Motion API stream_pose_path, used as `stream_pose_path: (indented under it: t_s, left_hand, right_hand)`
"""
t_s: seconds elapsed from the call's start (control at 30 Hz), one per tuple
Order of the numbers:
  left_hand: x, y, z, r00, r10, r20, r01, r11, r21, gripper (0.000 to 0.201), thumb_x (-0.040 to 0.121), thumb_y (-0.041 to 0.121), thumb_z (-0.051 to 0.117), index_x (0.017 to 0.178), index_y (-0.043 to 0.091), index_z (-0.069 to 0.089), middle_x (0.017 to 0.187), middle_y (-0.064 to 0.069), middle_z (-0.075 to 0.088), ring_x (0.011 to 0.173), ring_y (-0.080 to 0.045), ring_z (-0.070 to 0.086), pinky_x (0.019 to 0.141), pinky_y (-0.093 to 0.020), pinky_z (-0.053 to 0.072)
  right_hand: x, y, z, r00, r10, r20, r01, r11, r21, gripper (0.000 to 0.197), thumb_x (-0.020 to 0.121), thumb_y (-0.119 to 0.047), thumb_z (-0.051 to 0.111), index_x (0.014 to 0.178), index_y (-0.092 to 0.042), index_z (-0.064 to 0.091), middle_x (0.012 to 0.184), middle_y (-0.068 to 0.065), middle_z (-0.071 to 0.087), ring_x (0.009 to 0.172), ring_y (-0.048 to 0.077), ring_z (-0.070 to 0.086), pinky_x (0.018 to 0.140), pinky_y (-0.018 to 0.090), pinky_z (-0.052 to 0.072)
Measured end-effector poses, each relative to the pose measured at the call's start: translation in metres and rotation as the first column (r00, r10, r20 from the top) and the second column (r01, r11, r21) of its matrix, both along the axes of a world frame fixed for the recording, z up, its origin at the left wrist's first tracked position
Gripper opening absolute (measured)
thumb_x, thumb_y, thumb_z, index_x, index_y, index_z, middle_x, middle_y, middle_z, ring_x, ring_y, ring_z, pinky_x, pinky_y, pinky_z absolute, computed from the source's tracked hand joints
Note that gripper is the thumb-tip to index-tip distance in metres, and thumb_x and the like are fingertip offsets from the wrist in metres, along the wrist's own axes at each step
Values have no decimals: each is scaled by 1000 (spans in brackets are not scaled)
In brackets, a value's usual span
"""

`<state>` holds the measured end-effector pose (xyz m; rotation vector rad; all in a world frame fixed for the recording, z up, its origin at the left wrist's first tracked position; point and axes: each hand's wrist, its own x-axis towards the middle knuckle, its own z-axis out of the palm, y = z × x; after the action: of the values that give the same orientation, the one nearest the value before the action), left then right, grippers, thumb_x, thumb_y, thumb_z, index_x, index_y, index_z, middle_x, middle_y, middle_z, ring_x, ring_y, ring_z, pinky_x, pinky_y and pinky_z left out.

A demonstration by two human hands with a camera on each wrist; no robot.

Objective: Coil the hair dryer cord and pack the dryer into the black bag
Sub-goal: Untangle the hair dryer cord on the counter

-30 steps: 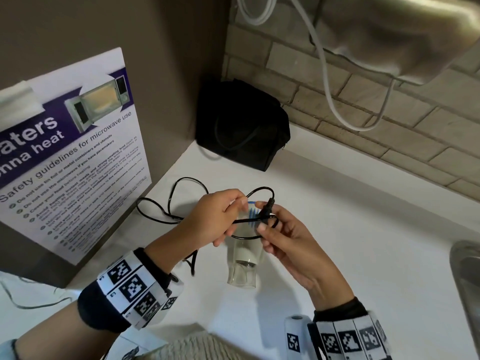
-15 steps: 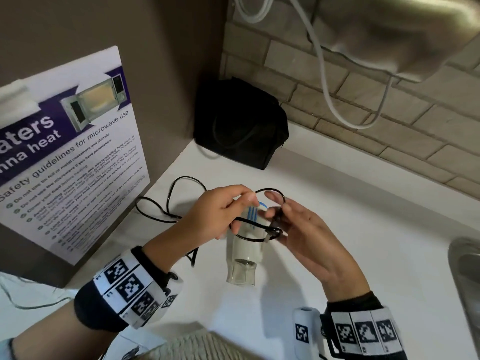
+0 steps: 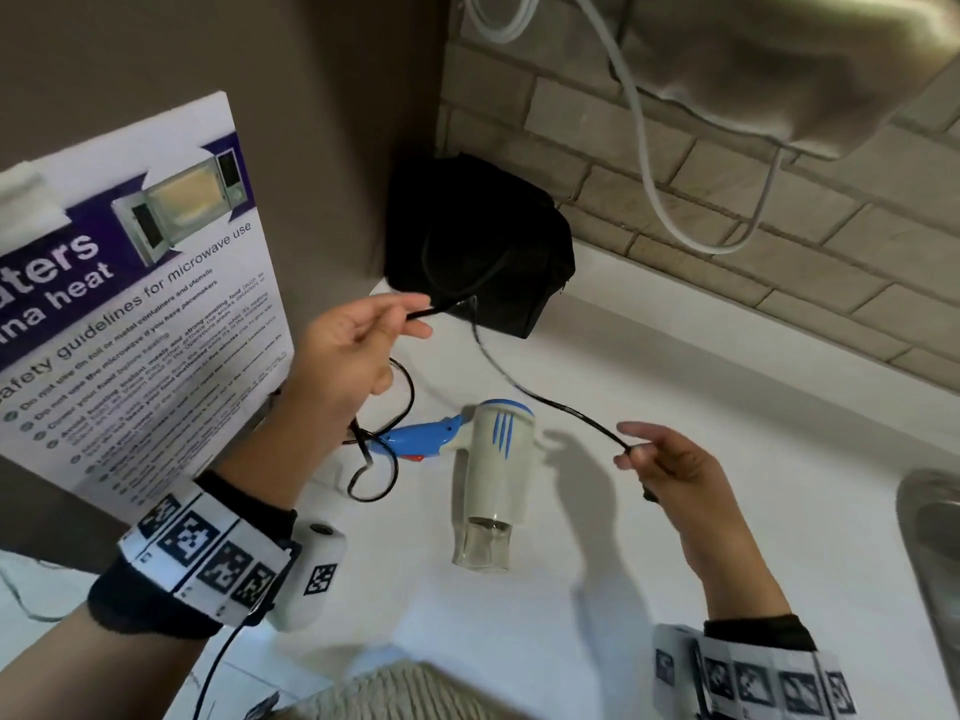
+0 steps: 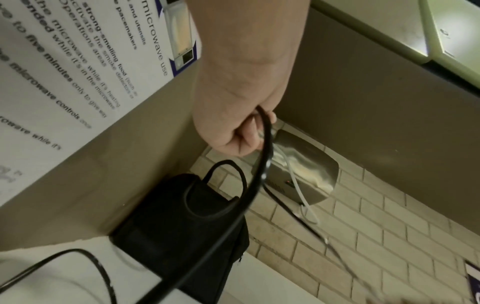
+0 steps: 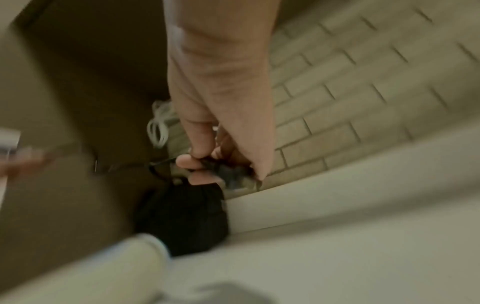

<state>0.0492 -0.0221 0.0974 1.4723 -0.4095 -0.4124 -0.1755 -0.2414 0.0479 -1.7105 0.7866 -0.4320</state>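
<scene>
While the head view takes in the whole white countertop [image 3: 675, 511], the white-bodied hair dryer with a blue handle [image 3: 493, 459] lies at its centre, clear nozzle towards six o'clock. At ten o'clock of it the left hand [image 3: 353, 356] pinches the thin black cord [image 3: 561, 407] between thumb and forefinger; at three o'clock the right hand [image 3: 670, 465] pinches the cord's far end, its other fingers loosely spread. The cord hangs slack between them, with loose loops on the counter beside the handle. A soft black fabric bag [image 3: 483, 241] stands at twelve o'clock in the corner, against the brick wall.

From the left wrist, the fingers [image 4: 246, 135] curl round the cord [image 4: 262, 164], and a loop handle on the bag [image 4: 182, 226] shows.

Though blurred, the right wrist view shows thumb and fingertips [image 5: 187, 162] pressed together on something dark, the bag [image 5: 182, 216] at six o'clock.
</scene>
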Motion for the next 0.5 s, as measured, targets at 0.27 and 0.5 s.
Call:
stream_pose_path:
  t_s: [0.27,0.5]
  left_hand:
    - [-25,-14,19,962,-227,149,227,974,15,31,99,14,44,99,32,68,75,12,73,49,-15,39,44,-16,35]
    - [-34,-16,28,933,-316,174,316,948,27,33,99,12,43,99,32,68,81,10,73,41,-7,32,44,-16,37]
  right_hand:
    - [9,13,-9,924,237,-299,-245,969,11,35,91,5,52,111,-20,64,82,2,70,75,20,63,66,12,48]
    - [28,20,20,834,420,-358,-450,893,0,42,92,-6,52,119,-38,55,98,-10,72,103,1,58,91,19,39]
